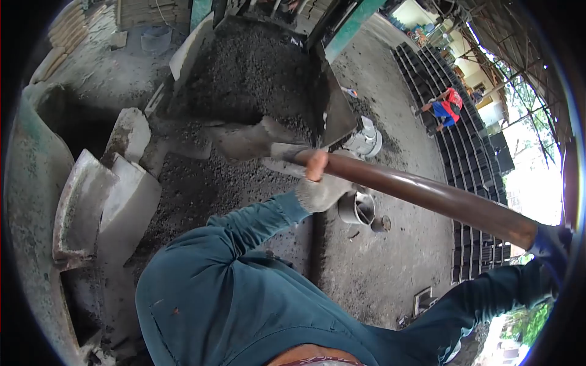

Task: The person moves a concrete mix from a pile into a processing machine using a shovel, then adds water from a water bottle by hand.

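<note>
My left hand (323, 186), in a worn grey glove with a bare thumb showing, is closed around the lower shaft of a shovel (427, 195). The brown shaft runs to the right edge, where my right hand (552, 259) is closed at its dark blue end; the fingers there are mostly lost in the dark rim. The grey shovel blade (244, 139) lies over dark, crumbly material (244, 67), its edges blurred.
Broken curved slabs (125, 195) stand at left beside a dark opening. Right of the blade are a motor (365, 141), a bucket (356, 208) and a small can (381, 224). A person in red (452, 100) bends over rows of dark blocks (455, 146).
</note>
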